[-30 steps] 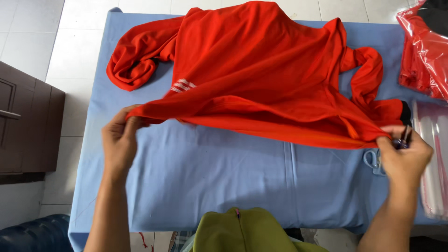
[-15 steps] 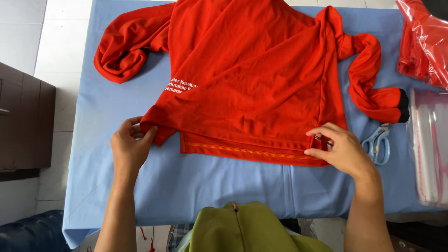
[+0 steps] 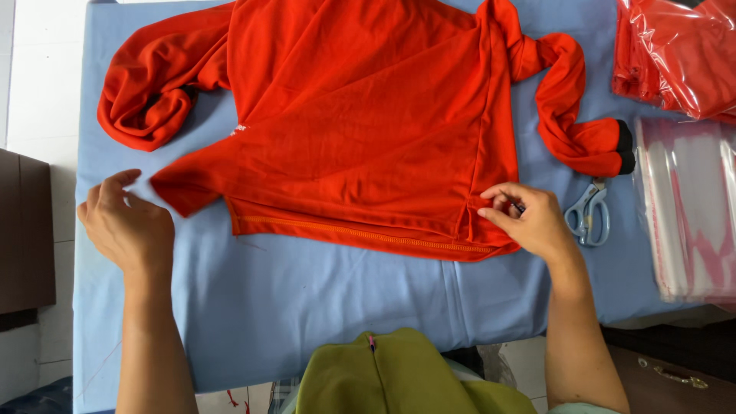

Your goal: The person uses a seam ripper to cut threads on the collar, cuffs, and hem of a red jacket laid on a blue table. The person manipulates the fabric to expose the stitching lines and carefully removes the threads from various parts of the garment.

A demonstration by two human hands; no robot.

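A red long-sleeved jacket lies spread on a table covered with light blue cloth. Its zipper edge runs along the near hem, and both sleeves curl at the far corners. My right hand pinches the jacket's near right corner between thumb and fingers. My left hand hovers over the blue cloth with fingers apart, just left of the jacket's near left corner, holding nothing.
Small blue-handled scissors lie right of my right hand. A stack of clear plastic bags sits at the right edge, with bagged red garments behind it. A dark cabinet stands left of the table.
The jacket's near half was lifted, then laid flat on the table. My left hand has let go of its corner and moved left; my right hand still pinches the right corner.
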